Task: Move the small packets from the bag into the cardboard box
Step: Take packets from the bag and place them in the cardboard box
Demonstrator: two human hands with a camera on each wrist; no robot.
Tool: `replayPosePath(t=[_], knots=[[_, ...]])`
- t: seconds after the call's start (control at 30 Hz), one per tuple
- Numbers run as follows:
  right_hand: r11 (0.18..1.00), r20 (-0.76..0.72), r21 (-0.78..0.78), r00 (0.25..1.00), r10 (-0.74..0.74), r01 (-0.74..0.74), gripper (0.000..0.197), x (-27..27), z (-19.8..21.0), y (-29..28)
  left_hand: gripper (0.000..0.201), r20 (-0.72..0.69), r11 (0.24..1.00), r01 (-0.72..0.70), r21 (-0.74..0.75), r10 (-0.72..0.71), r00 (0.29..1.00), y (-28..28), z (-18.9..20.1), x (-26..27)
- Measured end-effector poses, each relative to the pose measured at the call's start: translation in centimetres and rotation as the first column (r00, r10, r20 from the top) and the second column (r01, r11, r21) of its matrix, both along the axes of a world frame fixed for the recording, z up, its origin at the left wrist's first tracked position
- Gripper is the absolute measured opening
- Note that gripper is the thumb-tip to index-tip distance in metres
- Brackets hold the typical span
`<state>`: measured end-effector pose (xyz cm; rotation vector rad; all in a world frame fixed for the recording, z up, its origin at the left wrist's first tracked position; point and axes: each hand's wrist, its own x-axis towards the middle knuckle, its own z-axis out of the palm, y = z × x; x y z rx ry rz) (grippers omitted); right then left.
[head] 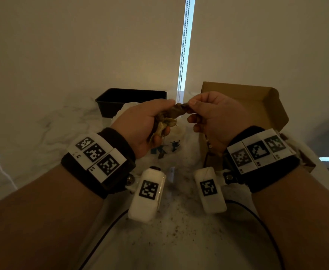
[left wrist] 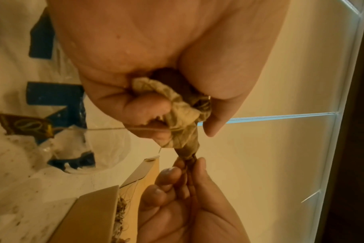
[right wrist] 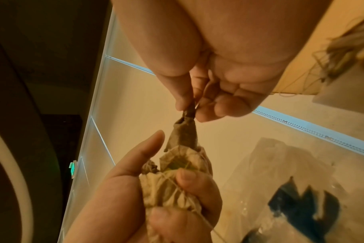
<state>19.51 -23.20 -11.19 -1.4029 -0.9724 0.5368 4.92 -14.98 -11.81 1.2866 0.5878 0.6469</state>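
Observation:
Above the table, my left hand (head: pixel 150 121) grips a crumpled clump of small tan packets (head: pixel 166 118) with thin strings. My right hand (head: pixel 191 108) pinches the twisted brown tip of one packet (right wrist: pixel 184 131) that sticks out of the clump (right wrist: pixel 166 185). The open cardboard box (head: pixel 257 106) stands just right of my right hand, with several stringed packets (left wrist: pixel 119 212) lying inside it. The clear plastic bag (head: pixel 165 151) with blue print lies crumpled on the table under my hands. A dark brown wrapped packet (left wrist: pixel 25 126) rests on the bag.
A black plastic tray (head: pixel 130 100) stands at the back left, against the blind. The marble tabletop (head: pixel 179 227) in front of me is strewn with fine dark crumbs. Black cables (head: pixel 267 230) trail off my wrists toward me.

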Motion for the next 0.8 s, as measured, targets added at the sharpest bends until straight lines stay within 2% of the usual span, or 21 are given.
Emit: replayPosePath(t=[0.1, 0.23, 0.47, 0.63, 0.8], knots=[[0.998, -0.011, 0.042, 0.999, -0.039, 0.04, 0.01, 0.12, -0.06, 0.06, 0.022, -0.015, 1.0, -0.01, 0.029, 0.01, 1.0, 0.18, -0.02, -0.08], [0.998, -0.009, 0.047, 0.999, -0.037, 0.037, 0.008, 0.09, 0.04, 0.12, 0.031, -0.086, 0.985, 0.022, 0.17, -0.007, 0.996, 0.65, -0.45, 0.02], [1.0, 0.028, 0.026, 0.999, 0.016, -0.017, 0.009, -0.16, 0.29, -0.14, 0.024, -0.121, 0.962, 0.028, 0.273, 0.005, 0.993, 0.13, -0.26, 0.06], [0.999, 0.096, 0.027, 0.995, -0.019, 0.016, 0.009, -0.09, 0.42, -0.27, 0.023, -0.153, 0.948, 0.022, 0.318, 0.028, 0.988, 0.07, -0.35, 0.03], [1.0, 0.107, 0.029, 0.994, -0.01, 0.007, 0.009, 0.01, 0.59, -0.48, 0.015, -0.123, 0.935, 0.034, 0.353, 0.01, 0.992, -0.21, -0.22, 0.08]])
